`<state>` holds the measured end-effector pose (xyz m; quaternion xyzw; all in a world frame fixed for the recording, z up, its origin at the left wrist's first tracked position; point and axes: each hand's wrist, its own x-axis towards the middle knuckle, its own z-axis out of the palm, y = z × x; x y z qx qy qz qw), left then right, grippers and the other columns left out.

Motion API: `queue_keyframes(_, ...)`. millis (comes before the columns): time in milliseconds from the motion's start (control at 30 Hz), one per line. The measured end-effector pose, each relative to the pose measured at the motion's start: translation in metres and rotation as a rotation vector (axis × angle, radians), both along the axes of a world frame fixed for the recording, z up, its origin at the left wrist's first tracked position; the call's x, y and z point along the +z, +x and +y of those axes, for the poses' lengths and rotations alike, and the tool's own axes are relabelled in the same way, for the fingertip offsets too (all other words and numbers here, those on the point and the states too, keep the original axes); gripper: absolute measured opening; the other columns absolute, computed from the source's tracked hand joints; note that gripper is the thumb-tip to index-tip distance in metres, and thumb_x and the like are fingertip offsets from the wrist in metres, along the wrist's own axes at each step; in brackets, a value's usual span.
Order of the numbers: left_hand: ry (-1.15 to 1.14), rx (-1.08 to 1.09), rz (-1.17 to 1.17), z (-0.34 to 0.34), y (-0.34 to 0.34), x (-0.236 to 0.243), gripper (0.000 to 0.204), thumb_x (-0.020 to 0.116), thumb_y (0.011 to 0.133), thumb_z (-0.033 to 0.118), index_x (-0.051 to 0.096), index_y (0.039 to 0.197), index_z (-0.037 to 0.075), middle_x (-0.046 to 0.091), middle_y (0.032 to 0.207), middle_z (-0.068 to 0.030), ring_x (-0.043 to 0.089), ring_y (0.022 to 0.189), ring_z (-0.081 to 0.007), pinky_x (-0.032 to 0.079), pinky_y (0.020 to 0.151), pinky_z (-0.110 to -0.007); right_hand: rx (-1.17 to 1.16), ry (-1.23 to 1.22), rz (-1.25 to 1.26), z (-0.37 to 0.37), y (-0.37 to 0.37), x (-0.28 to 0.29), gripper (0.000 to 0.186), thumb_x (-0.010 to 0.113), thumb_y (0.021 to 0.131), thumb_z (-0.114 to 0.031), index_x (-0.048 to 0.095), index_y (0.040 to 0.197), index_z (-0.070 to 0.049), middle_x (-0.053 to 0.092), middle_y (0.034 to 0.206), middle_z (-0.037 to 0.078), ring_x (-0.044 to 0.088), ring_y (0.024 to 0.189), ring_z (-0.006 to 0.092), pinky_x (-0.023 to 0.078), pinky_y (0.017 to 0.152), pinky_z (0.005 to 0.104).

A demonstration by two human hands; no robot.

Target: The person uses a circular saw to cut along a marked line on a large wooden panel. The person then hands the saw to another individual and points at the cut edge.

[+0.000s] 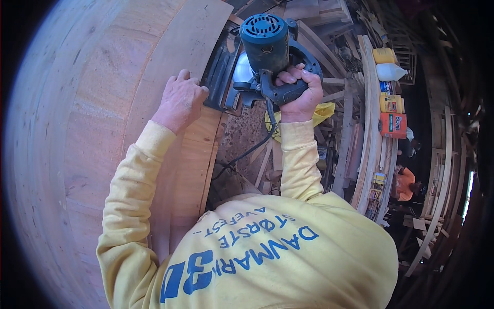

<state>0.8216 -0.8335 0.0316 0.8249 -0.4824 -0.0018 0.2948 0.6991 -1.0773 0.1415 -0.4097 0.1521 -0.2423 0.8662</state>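
A teal and black circular saw (265, 44) sits at the edge of a large wooden panel (98, 103), its black base plate (218, 67) lying on the panel's right side. My right hand (303, 92) is wrapped round the saw's rear handle. My left hand (182, 100) rests on a flat plywood strip (177, 44) just left of the base plate, its fingers stretched forward and apart. Part of the silver blade guard (242, 69) shows beside the motor; the blade's cutting edge is hidden.
The saw's black cord (252, 148) hangs beside the panel over wood offcuts. A yellow plastic bag (323, 113) lies behind my right wrist. To the right, a timber ledge (368, 139) bears several containers, including a white bottle (389, 72). A person in orange (405, 184) is farther right.
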Motion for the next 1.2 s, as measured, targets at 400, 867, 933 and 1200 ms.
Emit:
queue_keyframes(400,0.036,0.005,-0.015,-0.002,0.003,0.002,0.005,0.071,0.075,0.009,0.072,0.079,0.013,0.064,0.087,-0.0042,0.056,0.102,-0.0281,0.044,0.082,-0.041,-0.003,0.006,-0.005,-0.003,0.004,0.0,0.019,0.064,0.084,-0.018,0.058,0.101,-0.013,0.055,0.081,0.0,0.056,0.073,0.0156,0.046,0.071,0.0317)
queue_keyframes(867,0.031,-0.002,-0.015,-0.006,0.01,0.005,0.006,0.071,0.077,0.009,0.072,0.081,0.013,0.064,0.088,-0.0052,0.056,0.102,-0.0284,0.043,0.083,-0.042,0.004,0.017,-0.004,-0.007,0.012,0.002,0.018,0.063,0.083,-0.016,0.058,0.101,-0.013,0.055,0.08,0.0,0.056,0.073,0.0153,0.046,0.07,0.0326)
queue_keyframes(933,0.017,-0.049,-0.039,-0.006,0.012,0.001,0.006,0.07,0.078,0.009,0.071,0.083,0.012,0.064,0.088,-0.0063,0.056,0.101,-0.0292,0.043,0.083,-0.042,-0.013,0.024,-0.006,-0.005,0.013,0.004,0.018,0.063,0.083,-0.015,0.058,0.1,-0.013,0.054,0.079,0.0,0.056,0.072,0.0154,0.046,0.07,0.0321)
queue_keyframes(1200,-0.169,-0.126,-0.077,-0.021,0.014,-0.005,0.005,0.068,0.079,0.007,0.063,0.079,0.008,0.06,0.087,-0.011,0.055,0.092,-0.0347,0.045,0.078,-0.048,-0.19,0.073,0.048,0.002,0.02,0.007,0.015,0.063,0.08,-0.005,0.058,0.093,-0.009,0.055,0.072,0.003,0.056,0.058,0.0169,0.049,0.055,0.0311)
